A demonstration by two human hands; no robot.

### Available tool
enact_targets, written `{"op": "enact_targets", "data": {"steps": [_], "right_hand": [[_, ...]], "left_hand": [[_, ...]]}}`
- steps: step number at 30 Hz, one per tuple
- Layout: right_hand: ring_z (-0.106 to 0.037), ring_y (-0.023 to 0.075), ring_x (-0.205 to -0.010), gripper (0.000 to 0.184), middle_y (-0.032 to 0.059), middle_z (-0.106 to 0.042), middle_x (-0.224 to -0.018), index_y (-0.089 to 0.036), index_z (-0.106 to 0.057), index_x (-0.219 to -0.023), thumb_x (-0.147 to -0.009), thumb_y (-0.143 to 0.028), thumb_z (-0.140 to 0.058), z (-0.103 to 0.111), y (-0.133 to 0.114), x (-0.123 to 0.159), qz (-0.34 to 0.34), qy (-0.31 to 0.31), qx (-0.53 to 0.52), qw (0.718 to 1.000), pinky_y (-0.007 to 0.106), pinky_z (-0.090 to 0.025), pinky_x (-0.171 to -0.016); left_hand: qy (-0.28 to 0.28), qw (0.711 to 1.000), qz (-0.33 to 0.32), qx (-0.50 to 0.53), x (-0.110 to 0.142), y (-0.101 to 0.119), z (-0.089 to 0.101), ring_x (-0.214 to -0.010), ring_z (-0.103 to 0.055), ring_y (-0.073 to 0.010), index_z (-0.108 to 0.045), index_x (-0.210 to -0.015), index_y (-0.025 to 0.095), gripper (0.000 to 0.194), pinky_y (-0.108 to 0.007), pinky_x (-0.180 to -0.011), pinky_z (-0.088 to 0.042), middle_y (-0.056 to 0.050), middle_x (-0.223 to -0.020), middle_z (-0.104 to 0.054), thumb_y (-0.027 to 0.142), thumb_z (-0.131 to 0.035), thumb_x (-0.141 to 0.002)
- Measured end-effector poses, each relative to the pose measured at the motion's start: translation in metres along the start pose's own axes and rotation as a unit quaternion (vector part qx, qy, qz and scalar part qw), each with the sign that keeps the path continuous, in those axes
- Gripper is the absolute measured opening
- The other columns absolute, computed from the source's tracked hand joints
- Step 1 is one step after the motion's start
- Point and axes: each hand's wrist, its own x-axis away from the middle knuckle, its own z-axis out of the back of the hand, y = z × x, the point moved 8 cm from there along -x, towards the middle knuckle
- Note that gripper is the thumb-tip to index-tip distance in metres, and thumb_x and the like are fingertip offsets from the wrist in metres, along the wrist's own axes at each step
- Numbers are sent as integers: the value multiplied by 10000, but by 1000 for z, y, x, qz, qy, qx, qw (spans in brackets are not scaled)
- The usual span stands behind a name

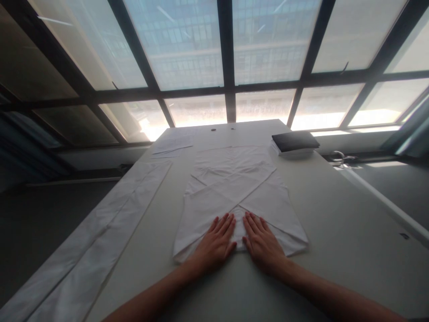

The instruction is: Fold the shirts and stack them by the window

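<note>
Both hands, left hand (216,243) and right hand (263,243), are lying open and flat on the near edge of a folded white cloth (234,192) mid-table (335,232); even, outward pressure would be keeping creases sharp

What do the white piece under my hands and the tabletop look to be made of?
The white folded piece under the left hand and right hand looks like thin woven cloth, matt: soft creases, limp overlapping flaps; stiff paper can't be ruled out. The pale grey tabletop looks like smooth laminate or painted board, with a faint sheen from the windows and no visible grain.
</note>
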Motion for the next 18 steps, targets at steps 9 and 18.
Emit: {"op": "enact_targets", "data": {"steps": [9,18], "right_hand": [[-137,241,-1526,627,121,-203,-1638,-87,-267,-1573,-1042,-418,-312,3,22,20,-10,6,7,1000,456,-168,-1237],[-161,242,-1521,596,120,-220,-1630,-82,-307,-1559,-1040,-374,-306,5,23,22,-22,-1,-4,1000,459,-185,-1234]], "left_hand": [[-6,999,38,-29,27,-17,-3,-1527,-132,-273,29,-1603,158,782,-442,-1231,-202,-128,-1652,-121,579,-294,-1029],[-10,997,74,-26,47,-28,-8,-1518,-161,-282,106,-1588,190,811,-446,-1226,-215,-126,-1646,-96,600,-302,-1019]]}}
